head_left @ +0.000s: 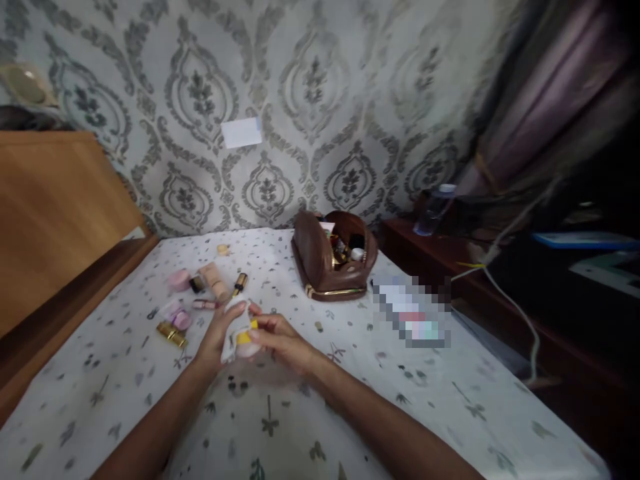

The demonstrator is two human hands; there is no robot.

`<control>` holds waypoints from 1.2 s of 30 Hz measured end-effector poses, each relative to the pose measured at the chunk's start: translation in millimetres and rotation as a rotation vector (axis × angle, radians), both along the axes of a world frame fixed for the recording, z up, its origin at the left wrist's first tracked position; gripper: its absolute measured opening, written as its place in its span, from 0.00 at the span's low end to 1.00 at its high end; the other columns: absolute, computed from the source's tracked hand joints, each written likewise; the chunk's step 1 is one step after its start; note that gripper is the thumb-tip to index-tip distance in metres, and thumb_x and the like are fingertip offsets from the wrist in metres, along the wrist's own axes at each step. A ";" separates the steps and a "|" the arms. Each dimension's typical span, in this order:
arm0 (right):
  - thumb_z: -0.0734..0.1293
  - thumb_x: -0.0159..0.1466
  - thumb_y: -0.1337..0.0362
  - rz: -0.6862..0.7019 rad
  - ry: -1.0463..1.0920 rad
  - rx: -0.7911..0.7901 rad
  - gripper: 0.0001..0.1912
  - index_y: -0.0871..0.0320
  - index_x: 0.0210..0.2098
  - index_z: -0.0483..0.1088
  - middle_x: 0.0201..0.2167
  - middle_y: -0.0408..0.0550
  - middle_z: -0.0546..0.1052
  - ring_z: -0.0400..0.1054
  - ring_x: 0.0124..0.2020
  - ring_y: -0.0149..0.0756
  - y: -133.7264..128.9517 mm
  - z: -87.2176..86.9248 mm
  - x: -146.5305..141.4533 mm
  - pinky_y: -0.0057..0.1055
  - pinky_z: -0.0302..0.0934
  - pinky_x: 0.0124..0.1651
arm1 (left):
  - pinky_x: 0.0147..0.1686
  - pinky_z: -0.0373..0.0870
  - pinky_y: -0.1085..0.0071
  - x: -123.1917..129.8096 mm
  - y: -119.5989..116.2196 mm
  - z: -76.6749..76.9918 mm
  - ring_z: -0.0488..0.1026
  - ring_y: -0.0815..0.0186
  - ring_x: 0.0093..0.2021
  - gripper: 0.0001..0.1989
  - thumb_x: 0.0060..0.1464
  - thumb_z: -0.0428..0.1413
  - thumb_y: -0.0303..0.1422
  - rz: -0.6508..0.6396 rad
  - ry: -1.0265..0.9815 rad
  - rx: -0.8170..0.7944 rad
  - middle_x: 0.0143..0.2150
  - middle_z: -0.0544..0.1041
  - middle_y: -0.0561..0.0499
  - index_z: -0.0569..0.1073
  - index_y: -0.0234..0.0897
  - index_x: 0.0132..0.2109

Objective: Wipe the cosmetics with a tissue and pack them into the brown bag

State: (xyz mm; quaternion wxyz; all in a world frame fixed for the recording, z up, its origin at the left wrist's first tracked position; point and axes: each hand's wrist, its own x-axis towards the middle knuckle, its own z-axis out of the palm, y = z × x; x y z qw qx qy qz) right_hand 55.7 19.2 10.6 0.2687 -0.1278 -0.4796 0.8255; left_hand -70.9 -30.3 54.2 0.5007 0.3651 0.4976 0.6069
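Note:
Both of my hands meet over the patterned sheet, closed around a small white item with a yellow patch (245, 335). My left hand (220, 332) grips its left side, where a crumpled white, tissue-like part (228, 349) shows. From the right, my right hand (287, 341) pinches it with thumb and fingers near the yellow patch. Blur hides its exact kind. Just beyond my left hand lie a gold-and-dark cosmetic tube (241, 283), a beige squeeze tube (214, 280) and a small pink tube (204, 305).
A gold tube (171, 335), a lilac jar (179, 316) and a pink round item (179, 280) lie at left. The brown cosmetic bag (313, 267) stands unzipped near the wall, holding several items. A pixelated flat object (413, 313) and a clear bottle (434, 212) are at right.

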 end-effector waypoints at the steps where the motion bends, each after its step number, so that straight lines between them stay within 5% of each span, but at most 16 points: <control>1: 0.79 0.47 0.48 -0.015 0.010 0.011 0.25 0.61 0.35 0.79 0.28 0.44 0.78 0.69 0.28 0.29 0.0 0.7 -0.2 0.26 0.64 0.34 | 0.27 0.70 0.72 -0.1 0.8 -0.3 0.76 0.62 0.29 0.15 0.41 0.63 0.42 0.002 -0.029 0.006 0.30 0.78 0.49 0.75 0.35 0.34; 5: 0.78 0.50 0.50 0.012 0.063 0.053 0.22 0.61 0.35 0.79 0.29 0.44 0.78 0.68 0.30 0.29 0.0 2.5 -2.1 0.27 0.61 0.39 | 0.30 0.69 0.74 -3.8 2.3 -2.8 0.75 0.65 0.31 0.21 0.38 0.61 0.32 0.002 -0.144 0.056 0.33 0.79 0.52 0.73 0.38 0.44; 10: 0.78 0.50 0.51 -0.004 0.083 0.003 0.20 0.60 0.35 0.79 0.30 0.46 0.79 0.69 0.31 0.32 -2.2 3.6 -3.4 0.28 0.62 0.40 | 0.32 0.67 0.74 -7.2 2.1 -7.1 0.73 0.67 0.32 0.07 0.47 0.58 0.34 0.007 -0.005 0.140 0.32 0.78 0.51 0.75 0.35 0.33; 15: 0.79 0.49 0.52 -0.107 0.122 -0.100 0.19 0.56 0.34 0.79 0.31 0.46 0.80 0.72 0.36 0.37 -1.5 3.7 -5.7 0.31 0.65 0.43 | 0.41 0.69 0.69 -7.1 -3.0 -10.6 0.75 0.61 0.39 0.24 0.62 0.48 0.50 0.016 0.249 0.258 0.40 0.79 0.46 0.77 0.34 0.40; 19: 0.79 0.48 0.53 -0.186 0.124 -0.153 0.18 0.55 0.34 0.79 0.34 0.46 0.81 0.73 0.37 0.38 2.5 5.6 -5.8 0.33 0.67 0.44 | 0.53 0.66 0.63 -5.2 -8.4 -15.9 0.72 0.55 0.51 0.33 0.57 0.52 0.56 -0.035 0.373 0.363 0.51 0.76 0.43 0.68 0.35 0.59; 23: 0.80 0.46 0.55 -0.294 0.095 -0.187 0.19 0.55 0.34 0.78 0.31 0.42 0.80 0.71 0.31 0.32 6.2 9.7 -4.2 0.28 0.66 0.38 | 0.53 0.67 0.61 -3.1 -8.3 -25.8 0.72 0.54 0.51 0.44 0.49 0.63 0.51 -0.045 0.472 0.322 0.53 0.74 0.43 0.56 0.36 0.66; 31: 0.80 0.47 0.60 -0.279 0.041 -0.098 0.21 0.54 0.37 0.73 0.31 0.40 0.78 0.69 0.31 0.28 -1.4 17.9 -5.0 0.24 0.63 0.36 | 0.40 0.66 0.69 -9.6 -8.8 -28.8 0.71 0.63 0.37 0.18 0.62 0.52 0.44 0.143 0.690 0.351 0.39 0.75 0.49 0.69 0.37 0.52; 36: 0.79 0.50 0.56 -0.185 0.030 -0.077 0.21 0.56 0.39 0.73 0.28 0.39 0.76 0.66 0.26 0.27 -2.4 14.8 -4.0 0.24 0.60 0.30 | 0.33 0.65 0.70 -11.8 -9.5 -25.5 0.70 0.64 0.31 0.22 0.60 0.50 0.53 0.147 0.481 0.302 0.29 0.74 0.50 0.73 0.38 0.40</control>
